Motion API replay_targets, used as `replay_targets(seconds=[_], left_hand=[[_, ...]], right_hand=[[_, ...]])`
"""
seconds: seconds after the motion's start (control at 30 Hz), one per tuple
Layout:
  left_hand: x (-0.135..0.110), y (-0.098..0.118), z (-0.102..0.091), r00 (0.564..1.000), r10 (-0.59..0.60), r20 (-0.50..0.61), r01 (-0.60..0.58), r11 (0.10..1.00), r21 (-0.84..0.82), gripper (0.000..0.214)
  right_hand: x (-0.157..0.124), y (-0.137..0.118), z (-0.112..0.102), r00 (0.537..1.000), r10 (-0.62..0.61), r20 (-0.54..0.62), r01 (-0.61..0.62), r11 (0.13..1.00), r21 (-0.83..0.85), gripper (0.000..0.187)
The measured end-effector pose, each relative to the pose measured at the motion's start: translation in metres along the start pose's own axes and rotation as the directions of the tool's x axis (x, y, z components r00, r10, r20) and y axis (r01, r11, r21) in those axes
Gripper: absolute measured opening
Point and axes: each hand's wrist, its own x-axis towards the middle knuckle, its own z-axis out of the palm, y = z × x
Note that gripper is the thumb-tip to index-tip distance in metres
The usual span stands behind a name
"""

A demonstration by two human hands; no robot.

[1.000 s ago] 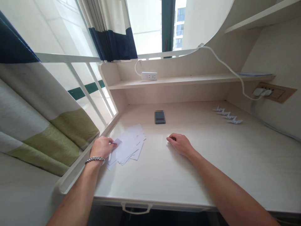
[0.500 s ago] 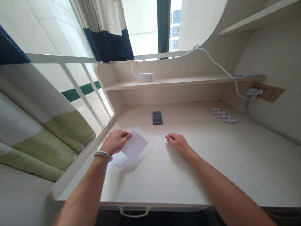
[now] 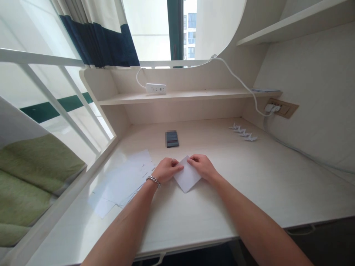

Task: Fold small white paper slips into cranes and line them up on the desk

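Observation:
A small white square sheet of paper (image 3: 188, 177) lies on the pale wooden desk (image 3: 249, 192), one corner pointing toward me. My left hand (image 3: 167, 170), with a metal bracelet at the wrist, pinches the sheet's left edge. My right hand (image 3: 203, 167) holds its upper right edge with curled fingers. A loose pile of white sheets (image 3: 122, 183) is spread on the desk to the left of my left hand.
A dark phone (image 3: 172, 139) lies behind my hands. Several small folded paper cranes (image 3: 244, 132) stand in a row at the back right. A power strip (image 3: 155, 88) sits on the low shelf, its cable running to a wall socket (image 3: 279, 108). A bed rail stands at the left.
My left hand lifted one sheet off the pile and carried it right to the desk's middle. My right hand moved onto it and took its other edge. The view shifted right.

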Motion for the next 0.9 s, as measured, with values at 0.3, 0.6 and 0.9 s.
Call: replay_targets(seconds=[0.3, 0.6, 0.9], left_hand=[[-0.011, -0.002, 0.003, 0.971, -0.175, -0.164, 0.125, 0.952, -0.281, 0.022], [-0.01, -0.008, 0.001, 0.958, -0.172, -0.228, 0.093, 0.943, -0.319, 0.024], [-0.01, -0.016, -0.007, 0.924, -0.234, -0.302, 0.114, 0.924, -0.366, 0.031]], right_hand=[[-0.001, 0.008, -0.004, 0.997, 0.078, -0.006, -0.076, 0.982, 0.17, 0.026], [0.0, 0.01, -0.003, 0.991, 0.12, 0.063, -0.133, 0.948, 0.288, 0.023], [0.002, 0.013, -0.005, 0.991, 0.135, -0.003, -0.127, 0.942, 0.31, 0.024]])
